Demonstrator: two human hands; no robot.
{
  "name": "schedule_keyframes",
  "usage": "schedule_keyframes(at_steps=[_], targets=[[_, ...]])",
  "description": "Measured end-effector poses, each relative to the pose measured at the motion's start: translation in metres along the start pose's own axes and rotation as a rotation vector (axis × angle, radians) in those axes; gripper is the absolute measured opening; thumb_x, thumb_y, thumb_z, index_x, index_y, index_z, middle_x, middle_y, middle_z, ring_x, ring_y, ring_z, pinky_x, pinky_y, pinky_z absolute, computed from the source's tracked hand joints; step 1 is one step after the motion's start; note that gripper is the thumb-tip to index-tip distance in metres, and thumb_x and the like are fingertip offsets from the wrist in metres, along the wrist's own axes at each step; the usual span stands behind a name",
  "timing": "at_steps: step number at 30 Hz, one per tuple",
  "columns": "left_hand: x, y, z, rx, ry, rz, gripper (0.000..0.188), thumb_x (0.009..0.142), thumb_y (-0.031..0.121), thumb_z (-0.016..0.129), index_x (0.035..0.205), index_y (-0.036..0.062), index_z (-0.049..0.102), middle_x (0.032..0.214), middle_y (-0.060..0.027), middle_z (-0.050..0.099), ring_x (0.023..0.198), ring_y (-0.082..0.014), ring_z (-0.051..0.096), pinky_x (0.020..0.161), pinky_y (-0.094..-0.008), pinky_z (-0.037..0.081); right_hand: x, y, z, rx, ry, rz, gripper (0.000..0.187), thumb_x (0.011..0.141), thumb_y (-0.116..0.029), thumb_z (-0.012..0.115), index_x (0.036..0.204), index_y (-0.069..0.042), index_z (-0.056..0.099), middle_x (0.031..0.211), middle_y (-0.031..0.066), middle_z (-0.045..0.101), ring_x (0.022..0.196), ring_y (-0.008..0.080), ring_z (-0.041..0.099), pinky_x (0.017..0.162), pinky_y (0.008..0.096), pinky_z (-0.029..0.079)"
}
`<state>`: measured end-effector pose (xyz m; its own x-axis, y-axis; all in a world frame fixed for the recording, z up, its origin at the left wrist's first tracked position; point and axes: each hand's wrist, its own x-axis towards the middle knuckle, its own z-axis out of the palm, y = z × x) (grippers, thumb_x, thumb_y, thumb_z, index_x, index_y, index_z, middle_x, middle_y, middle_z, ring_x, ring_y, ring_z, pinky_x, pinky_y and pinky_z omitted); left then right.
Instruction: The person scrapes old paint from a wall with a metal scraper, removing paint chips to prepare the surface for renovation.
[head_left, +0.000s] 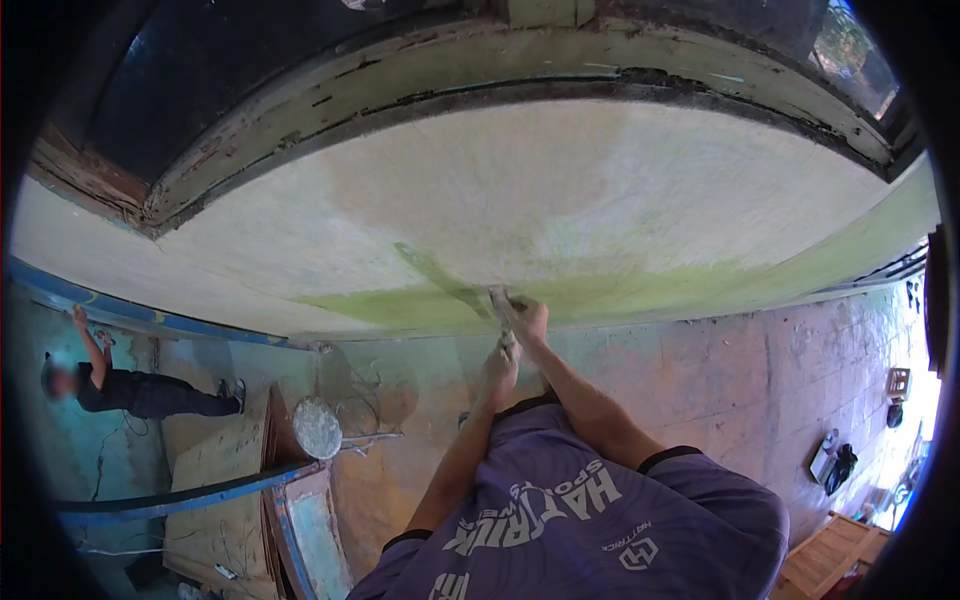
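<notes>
Purple shirt [560, 520] filling the foreground, two hands working one tool against a half-green wall [450, 190]

White lettering is running across the shirt at lower centre, nearest the camera, and two bare forearms are reaching up from its sleeves toward the middle of the frame. There the right hand [531, 322] is gripping a narrow grey scraper-like tool [498, 298], its fingers curling in around the upper part. Just below, the left hand [501, 368] is clasping the lower end, nearly meeting the right; the exact finger placement is too small to tell. The tool is standing at the lower edge of the wall, its tip appearing to meet the surface.

Across the centre, the wall is showing a whitish coat above and a light green band [640, 296] along its lower part. A darker streak [435, 270] is slanting down toward the tool; whether it is a wet mark or a shadow, one cannot tell. Along the top, a worn window frame [440, 78] is curving over the wall.

At the left edge, a co-worker [150, 396] in dark clothes is raising both arms near a blue beam [200, 327]. At lower left, a round pale-topped container [317, 428] is standing beside a wooden panel [215, 500]. At right, a black bag [842, 468] is lying on the tiled floor [720, 375].
</notes>
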<state>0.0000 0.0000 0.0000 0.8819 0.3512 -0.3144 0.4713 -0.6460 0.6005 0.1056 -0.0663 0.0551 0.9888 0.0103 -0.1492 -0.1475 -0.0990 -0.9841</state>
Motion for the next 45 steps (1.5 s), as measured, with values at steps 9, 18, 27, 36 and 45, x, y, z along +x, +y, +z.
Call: schedule_keyframes(at_steps=[9,18,27,36,45], targets=[[-0.01,0.009,-0.008,-0.045,0.178,0.094,0.046,0.1,0.038,0.03,0.115,0.0014,0.054,0.097,-0.0285,0.063,0.091,-0.0472,0.06,0.081,-0.0546,0.046,-0.016,-0.035,0.006,0.194,-0.036,-0.006,0.033,0.078,-0.028,0.075,0.072,0.004,0.068,0.061,0.0064,0.065,0.056,0.0077,0.056,0.053,0.0275,0.046],[-0.012,0.023,-0.022,-0.027,0.02,0.054,0.047,0.098,0.038,0.033,0.116,0.0,0.054,0.099,-0.0285,0.063,0.093,-0.048,0.058,0.08,-0.0554,0.045,-0.007,-0.026,0.002,0.067,0.002,0.08,0.035,0.08,-0.03,0.075,0.075,0.004,0.068,0.059,0.0043,0.063,0.053,0.0056,0.052,0.05,0.0248,0.042],[-0.01,-0.006,0.006,0.039,-0.064,0.02,0.052,0.098,0.045,0.034,0.115,0.0002,0.055,0.097,-0.0285,0.064,0.093,-0.0482,0.059,0.08,-0.0546,0.045,0.003,0.027,-0.015,-0.063,-0.003,0.123,0.038,0.08,-0.032,0.076,0.071,0.004,0.066,0.054,0.0025,0.058,0.055,0.0046,0.051,0.051,0.0258,0.042],[-0.009,0.021,-0.005,0.043,0.061,0.032,0.05,0.099,0.043,0.033,0.113,-0.0001,0.055,0.093,-0.0269,0.065,0.088,-0.0471,0.06,0.077,-0.0555,0.045,0.008,0.011,-0.015,0.107,0.0,-0.038,0.04,0.079,-0.032,0.077,0.07,0.005,0.067,0.06,0.0034,0.062,0.057,0.0063,0.052,0.052,0.0274,0.043],[-0.012,0.061,-0.018,-0.095,0.221,0.06,0.051,0.099,0.043,0.032,0.113,-0.0005,0.054,0.092,-0.028,0.064,0.088,-0.0484,0.06,0.078,-0.0556,0.046,0.005,-0.042,-0.028,0.314,-0.009,0.017,0.039,0.079,-0.033,0.077,0.073,0.005,0.069,0.062,0.0035,0.064,0.057,0.0068,0.053,0.054,0.0274,0.044]])
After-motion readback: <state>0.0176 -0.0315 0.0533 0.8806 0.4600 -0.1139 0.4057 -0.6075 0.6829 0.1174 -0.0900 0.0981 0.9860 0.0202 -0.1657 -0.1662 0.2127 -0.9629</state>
